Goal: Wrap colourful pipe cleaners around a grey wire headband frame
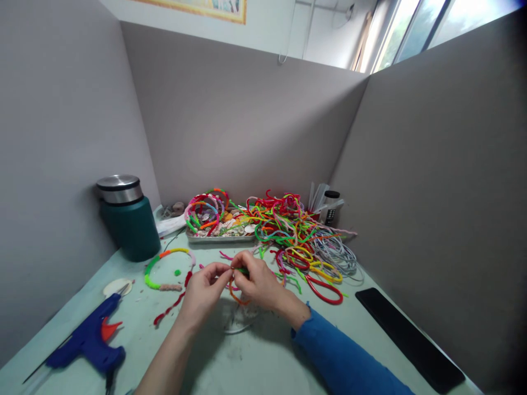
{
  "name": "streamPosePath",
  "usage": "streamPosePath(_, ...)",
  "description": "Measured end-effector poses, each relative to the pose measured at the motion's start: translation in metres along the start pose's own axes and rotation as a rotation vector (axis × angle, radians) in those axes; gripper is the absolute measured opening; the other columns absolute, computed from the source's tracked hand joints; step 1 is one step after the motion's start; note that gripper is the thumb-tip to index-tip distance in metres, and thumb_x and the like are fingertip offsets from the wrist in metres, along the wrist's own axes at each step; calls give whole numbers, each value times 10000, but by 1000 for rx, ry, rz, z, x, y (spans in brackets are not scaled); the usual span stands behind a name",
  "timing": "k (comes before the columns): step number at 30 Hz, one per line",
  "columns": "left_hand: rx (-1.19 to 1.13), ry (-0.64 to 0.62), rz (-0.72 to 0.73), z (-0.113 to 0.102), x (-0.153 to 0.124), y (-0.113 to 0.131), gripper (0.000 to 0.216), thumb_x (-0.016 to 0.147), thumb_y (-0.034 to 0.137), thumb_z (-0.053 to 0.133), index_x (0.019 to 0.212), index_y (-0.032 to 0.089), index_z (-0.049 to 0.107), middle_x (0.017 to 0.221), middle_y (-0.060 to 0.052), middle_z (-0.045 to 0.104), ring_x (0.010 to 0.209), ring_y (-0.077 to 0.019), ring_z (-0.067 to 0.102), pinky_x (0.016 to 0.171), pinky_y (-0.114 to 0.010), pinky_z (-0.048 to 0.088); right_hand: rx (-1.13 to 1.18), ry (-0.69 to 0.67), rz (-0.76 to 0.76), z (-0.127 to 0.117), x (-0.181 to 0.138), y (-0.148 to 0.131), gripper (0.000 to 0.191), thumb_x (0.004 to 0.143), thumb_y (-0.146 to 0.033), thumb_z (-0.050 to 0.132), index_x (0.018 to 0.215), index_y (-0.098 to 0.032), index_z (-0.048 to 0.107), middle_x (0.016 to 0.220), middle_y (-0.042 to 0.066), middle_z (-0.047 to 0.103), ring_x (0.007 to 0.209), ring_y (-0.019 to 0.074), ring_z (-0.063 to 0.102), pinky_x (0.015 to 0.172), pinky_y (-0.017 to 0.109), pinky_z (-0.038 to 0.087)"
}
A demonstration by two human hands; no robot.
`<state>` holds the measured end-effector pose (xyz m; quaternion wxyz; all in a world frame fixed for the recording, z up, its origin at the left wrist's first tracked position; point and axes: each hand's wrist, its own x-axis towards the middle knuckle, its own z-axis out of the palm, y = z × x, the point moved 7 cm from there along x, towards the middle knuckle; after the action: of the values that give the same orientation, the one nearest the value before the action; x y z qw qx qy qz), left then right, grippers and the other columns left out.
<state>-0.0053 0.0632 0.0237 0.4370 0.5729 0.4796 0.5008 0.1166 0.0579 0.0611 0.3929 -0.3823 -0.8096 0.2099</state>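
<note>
My left hand [205, 289] and my right hand [258, 282] meet over the middle of the pale green table [247, 362]. Both pinch a thin hoop [237, 296] wrapped in orange and green pipe cleaner, fingertips touching at its top. The right arm wears a blue sleeve [346, 356]. A half-wrapped green, orange and pink hoop [167, 269] lies just left of my hands. A red pipe cleaner [171, 308] lies below it. A big tangle of coloured pipe cleaners [288, 225] sits behind my right hand.
A blue glue gun [88, 343] lies at the front left. A dark green flask [127, 216] stands at the back left. A metal tray [218, 230] holds finished hoops. Grey wire hoops [337, 252] and a black phone [407, 337] lie on the right. Grey partitions enclose the table.
</note>
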Motion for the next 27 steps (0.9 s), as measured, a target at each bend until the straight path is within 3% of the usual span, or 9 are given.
streamPosePath(4,19,99,-25,-10,3,-5,283,685,410,657,778,143,668,717,-33,681,675,-160,594,635,-240,438,-158,120,-125,-15,1,-13,97,837,-253,518,856,-157,523,887,61,582,838,162,526,716,257,386)
streamPosePath(6,8,160,-37,-16,3,-6,299,669,418,667,783,142,670,717,-35,684,678,-161,595,639,-241,439,-232,131,-157,-20,0,-20,163,857,-303,512,793,-155,535,837,63,588,806,164,526,707,262,371)
streamPosePath(9,-24,231,-52,-21,2,-5,308,651,419,678,784,141,669,707,-32,684,666,-156,594,623,-235,438,-284,-15,-106,-11,-2,-23,234,865,-364,513,743,-167,542,682,14,578,625,125,500,589,238,322)
streamPosePath(12,-45,264,-53,-24,1,-3,302,635,407,688,778,142,666,696,-25,684,625,-142,583,570,-218,424,-305,-187,-31,4,-8,-20,279,778,-439,621,847,-177,555,701,-3,599,586,116,489,529,225,269)
streamPosePath(15,-41,277,-77,-24,-1,-2,304,635,409,683,780,142,663,647,-10,672,521,-113,535,481,-203,375,-336,-255,-8,13,-12,-20,162,853,-346,539,855,-186,561,680,-9,593,561,106,472,515,225,236)
streamPosePath(17,-29,273,-101,-24,-2,-3,313,648,418,673,794,142,663,620,-3,663,450,-92,481,433,-199,331,-379,-246,-31,13,-11,-23,177,900,-279,452,804,-189,571,642,-6,576,540,105,452,512,234,220)
streamPosePath(22,0,223,-119,-21,-2,-3,316,663,426,667,795,139,664,641,-12,671,404,-70,422,404,-198,288,-513,-191,-115,3,-8,-33,226,899,-282,436,754,-189,582,601,10,561,516,122,432,504,263,194)
streamPosePath(27,7,95,-64,-11,-2,5,285,678,420,664,752,144,670,648,-30,680,488,-107,517,466,-206,369,-482,-31,-212,-20,-3,-40,196,897,-248,444,832,-184,618,752,50,598,695,149,510,601,253,305)
